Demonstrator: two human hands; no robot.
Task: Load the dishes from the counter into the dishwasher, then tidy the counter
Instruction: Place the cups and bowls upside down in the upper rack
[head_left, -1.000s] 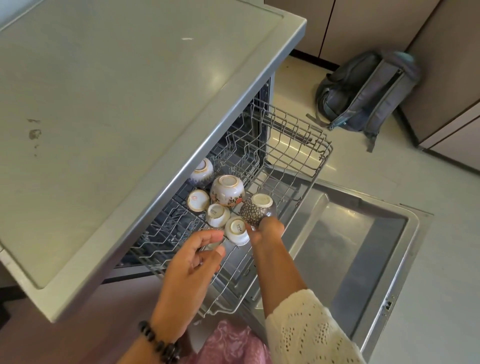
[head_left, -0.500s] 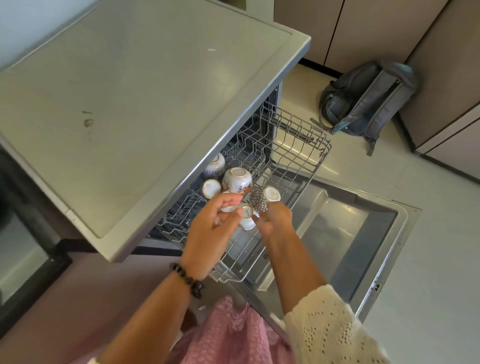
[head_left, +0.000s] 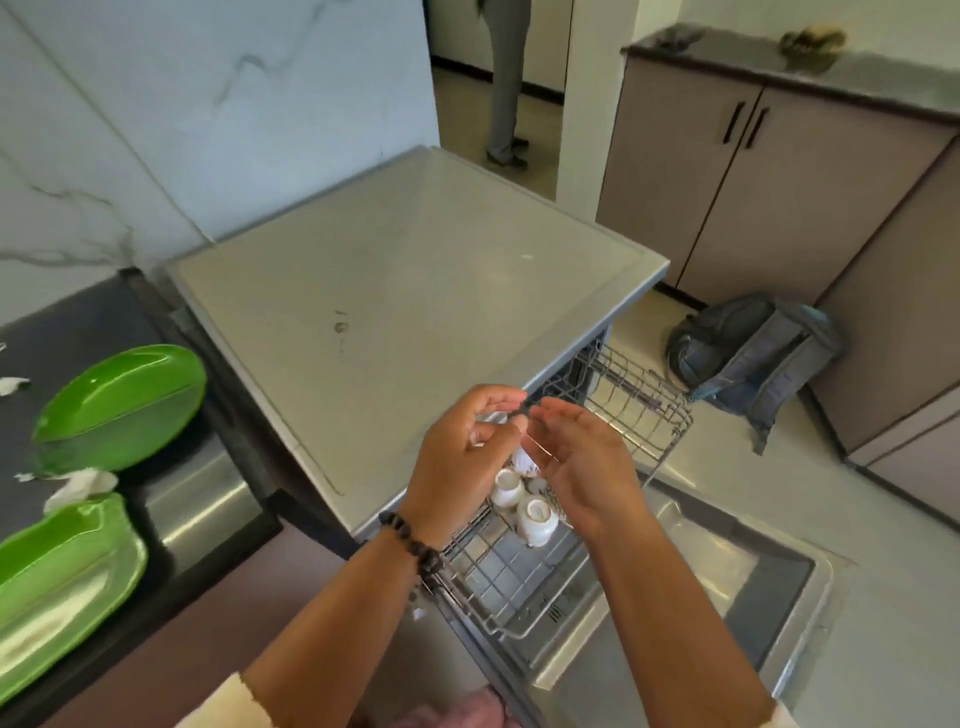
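Dishwasher (head_left: 415, 291) stood mid-scene, door (head_left: 727, 587) dropped open at near right, rack (head_left: 519, 582) pulled out over it. Two green plates (head_left: 119, 400) lay on the counter (head_left: 78, 332) at left beside crumpled tissues (head_left: 83, 486). Left hand (head_left: 462, 462) hovered above the rack, fingers curled round something pale, unclear what. Right hand (head_left: 582, 467) was beside it, loosely spread, empty. Upturned cups (head_left: 535, 519) sat in the rack below the hands.

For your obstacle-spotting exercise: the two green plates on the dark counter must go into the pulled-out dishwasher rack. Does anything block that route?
Nothing visibly blocks it. The green plates lie uncovered beside crumpled tissue. The rack is pulled out with free space in front of the upturned cups. Both hands, left hand and right hand, hover above it.
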